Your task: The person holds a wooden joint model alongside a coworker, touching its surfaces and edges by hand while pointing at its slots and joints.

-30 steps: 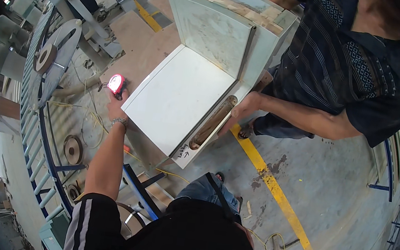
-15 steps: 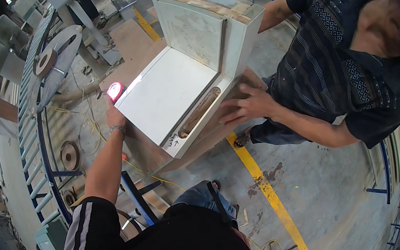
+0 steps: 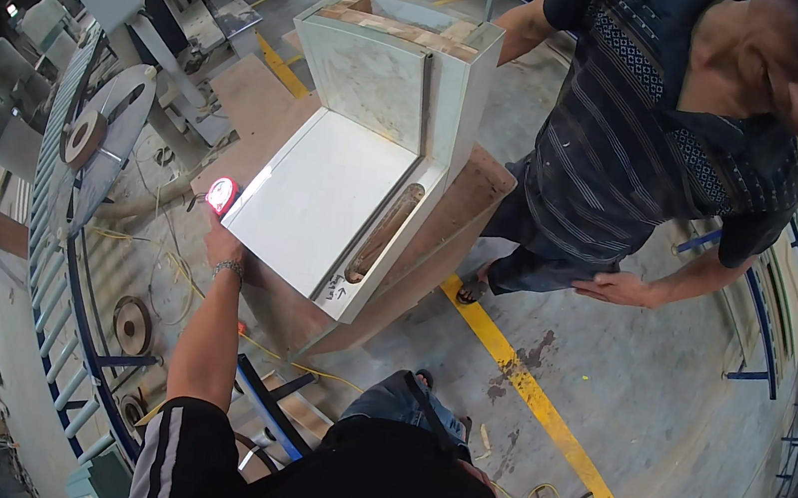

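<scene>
My left hand [image 3: 222, 244] is closed round a red-rimmed flashlight [image 3: 222, 194] that shines bright, at the left edge of a white panel [image 3: 320, 200]. The panel lies flat as the seat of an L-shaped white frame. Upright at its far end stands a hollow white backrest-like part [image 3: 370, 84] with bare wood in its open top. An oblong slot [image 3: 386, 232] is cut into the right rail, with handwritten marks near its front corner. The whole piece rests on a brown wooden box [image 3: 444, 215]. My right hand is out of view.
A co-worker [image 3: 627, 128] stands on the right, one arm reaching behind the upright part. A roller conveyor [image 3: 55, 335] curves along the left, beside edging reels [image 3: 133, 326]. Yellow tape [image 3: 541, 399] crosses the floor; cables lie around.
The co-worker's near hand has left the side of the white frame and now hangs by the thigh. The frame appears shifted slightly left and down. My left hand keeps the flashlight at its edge.
</scene>
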